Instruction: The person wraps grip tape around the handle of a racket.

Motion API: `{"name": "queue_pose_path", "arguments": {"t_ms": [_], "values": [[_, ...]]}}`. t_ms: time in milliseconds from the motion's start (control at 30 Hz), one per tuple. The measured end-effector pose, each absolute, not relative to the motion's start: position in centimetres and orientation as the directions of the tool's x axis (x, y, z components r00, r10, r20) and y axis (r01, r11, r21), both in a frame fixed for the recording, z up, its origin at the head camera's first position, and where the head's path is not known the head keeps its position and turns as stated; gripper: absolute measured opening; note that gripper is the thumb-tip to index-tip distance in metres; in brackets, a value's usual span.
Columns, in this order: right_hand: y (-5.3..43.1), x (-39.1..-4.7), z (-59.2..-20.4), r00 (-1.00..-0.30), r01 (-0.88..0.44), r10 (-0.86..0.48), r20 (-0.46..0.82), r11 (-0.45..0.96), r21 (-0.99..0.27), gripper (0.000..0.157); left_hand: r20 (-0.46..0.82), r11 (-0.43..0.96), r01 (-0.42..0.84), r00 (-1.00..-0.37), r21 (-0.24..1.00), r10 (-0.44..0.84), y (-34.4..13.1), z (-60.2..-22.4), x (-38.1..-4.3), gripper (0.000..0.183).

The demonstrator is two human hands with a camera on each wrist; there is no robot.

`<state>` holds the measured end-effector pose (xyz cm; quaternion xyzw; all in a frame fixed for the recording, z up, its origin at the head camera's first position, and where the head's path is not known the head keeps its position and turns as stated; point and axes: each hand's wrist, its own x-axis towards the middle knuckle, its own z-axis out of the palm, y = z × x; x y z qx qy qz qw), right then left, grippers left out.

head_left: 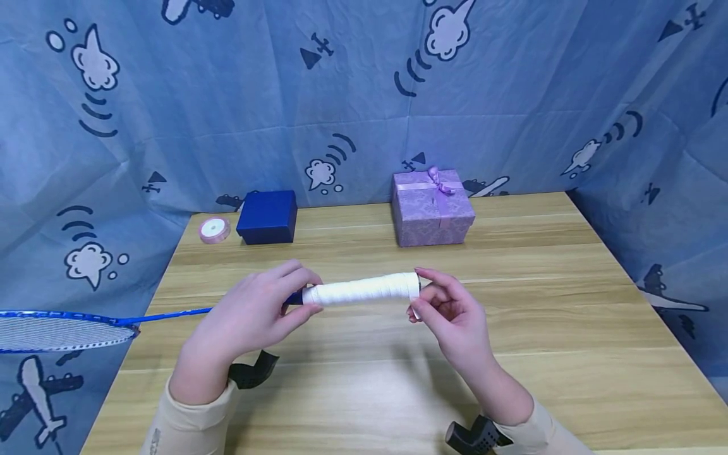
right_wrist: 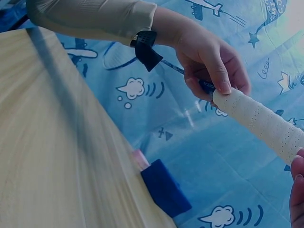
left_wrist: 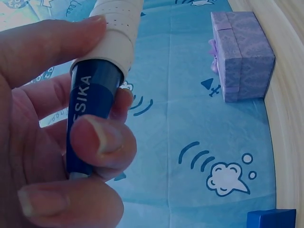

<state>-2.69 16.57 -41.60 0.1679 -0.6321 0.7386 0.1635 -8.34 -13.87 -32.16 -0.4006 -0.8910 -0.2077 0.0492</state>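
A blue badminton racket (head_left: 170, 314) is held level above the table, its strung head off to the left. White perforated grip tape (head_left: 361, 290) wraps its handle in overlapping turns. My left hand (head_left: 258, 309) grips the dark blue cone (left_wrist: 95, 90) at the inner end of the handle, the thumb lying on the tape's edge in the left wrist view. At the butt end, my right hand (head_left: 455, 313) pinches the handle between thumb and index finger, the other fingers curled below. Only its fingertips show at the edge of the right wrist view.
Toward the back of the wooden table (head_left: 546, 253) stand a purple gift box (head_left: 432, 218) with a ribbon bow, a dark blue box (head_left: 266, 218) and a pink-edged ribbon spool (head_left: 214, 230). A blue patterned cloth (head_left: 352, 82) hangs behind and at the sides.
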Motion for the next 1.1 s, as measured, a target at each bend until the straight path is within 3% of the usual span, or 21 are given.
{"name": "queue_pose_path", "arguments": {"t_ms": [1100], "values": [[16.11, -2.59, -41.64, -0.860, -0.507, 0.093, 0.501, -0.064, -0.859, 0.041, 0.226, 0.588, 0.739, -0.666, 0.328, 0.711, -13.81, -32.56, -8.29, 0.020]]}}
